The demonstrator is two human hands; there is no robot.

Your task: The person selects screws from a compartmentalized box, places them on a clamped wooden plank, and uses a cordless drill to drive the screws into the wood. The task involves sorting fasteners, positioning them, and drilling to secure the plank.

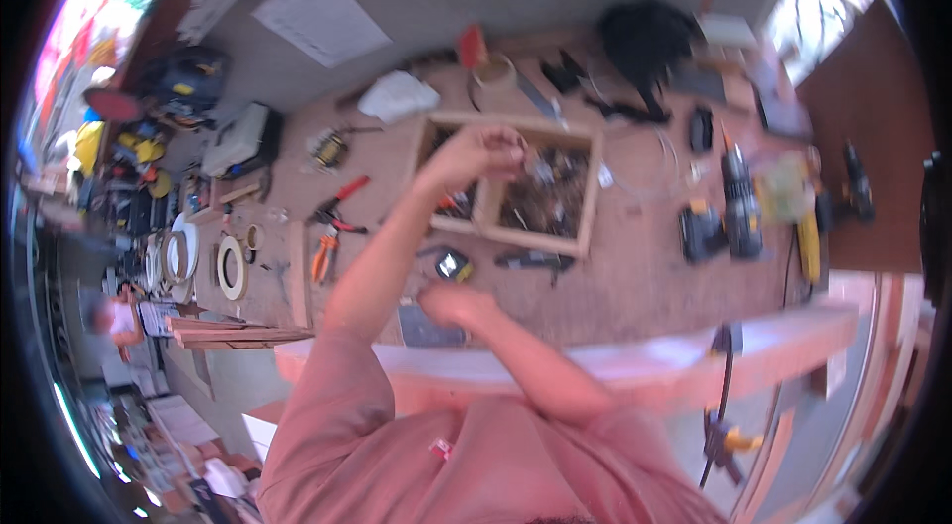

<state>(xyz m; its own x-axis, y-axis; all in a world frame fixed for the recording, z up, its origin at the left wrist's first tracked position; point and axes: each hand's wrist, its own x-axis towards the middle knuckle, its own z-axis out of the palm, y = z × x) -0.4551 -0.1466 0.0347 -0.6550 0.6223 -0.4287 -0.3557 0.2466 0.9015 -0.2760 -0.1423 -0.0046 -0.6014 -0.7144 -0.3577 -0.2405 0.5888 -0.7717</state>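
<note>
My left hand point(481, 155) is raised over a two-compartment wooden box point(587, 197). Its fingers are pinched together at the divider, and whatever they hold is too small and blurred to name. Loose small hardware point(543, 189) fills the right compartment; my hand and forearm partly cover the left one. Close to the bench's front edge, my right hand point(454, 306) is curled at the top of a flat dark grey rectangle point(430, 328). Its fingers are smeared and mostly hidden. Just beyond that hand lies a tape measure point(453, 264), with a dark slim tool point(534, 260) to its right.
Red-handled pliers point(342, 202) and orange-handled pliers point(323, 256) lie left of the box. A cordless drill point(740, 207) stands at the right beside a battery point(702, 232). Tape rolls point(232, 268) sit far left. A clamp point(729, 440) hangs at the front edge.
</note>
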